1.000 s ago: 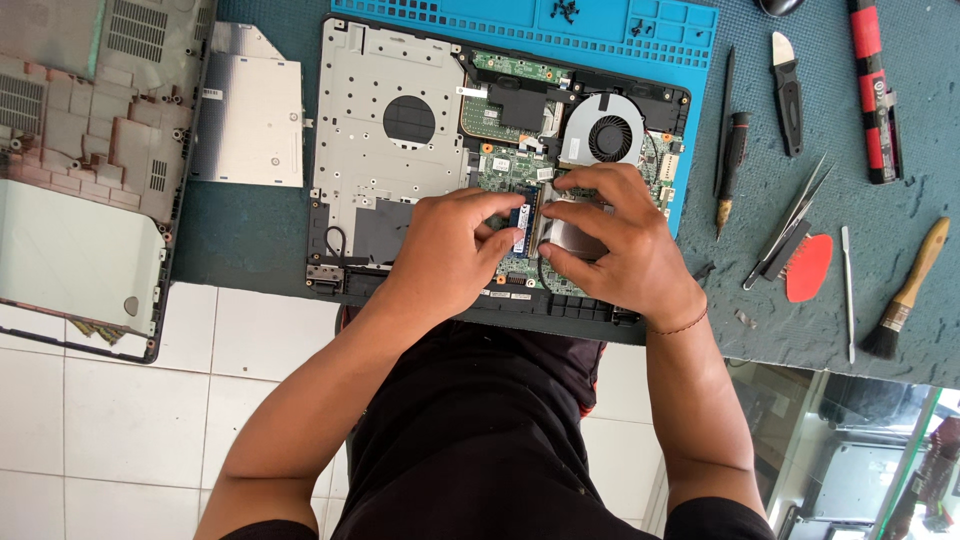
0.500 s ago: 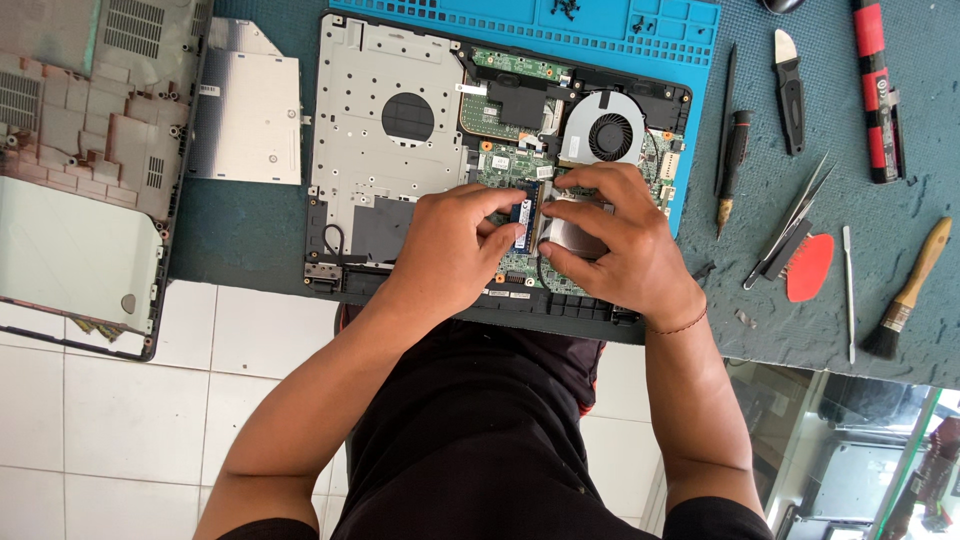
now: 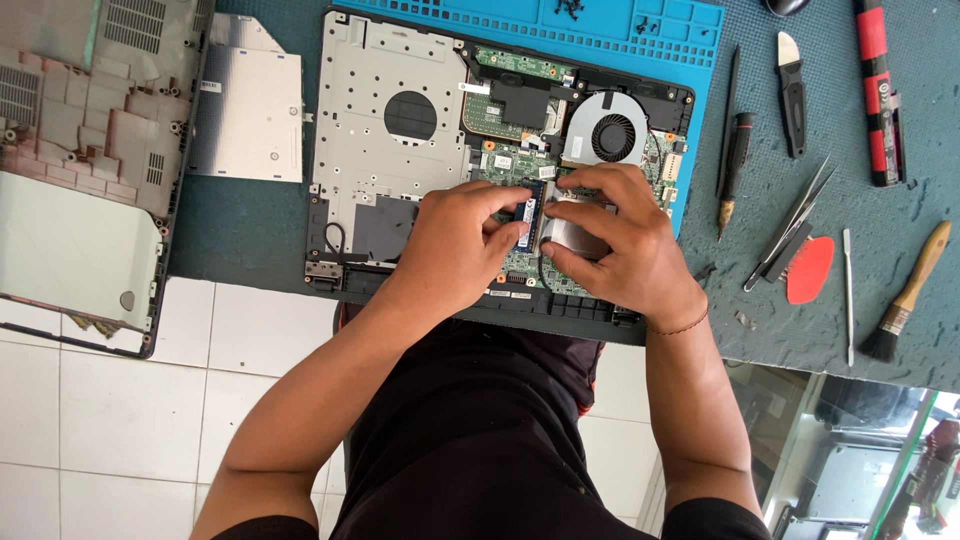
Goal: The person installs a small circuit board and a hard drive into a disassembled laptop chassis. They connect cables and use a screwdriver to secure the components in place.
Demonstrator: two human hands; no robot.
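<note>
Your fingers of both hands pinch a small blue memory module, left hand and right hand closed on its edges, at the centre of the opened laptop chassis; beyond lies the round cooling fan, then the blue mat.

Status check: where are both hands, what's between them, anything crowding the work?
Left hand and right hand both pinching the memory module on the open laptop. Fan just beyond the fingers. Tweezers, brush off right, clear.
</note>
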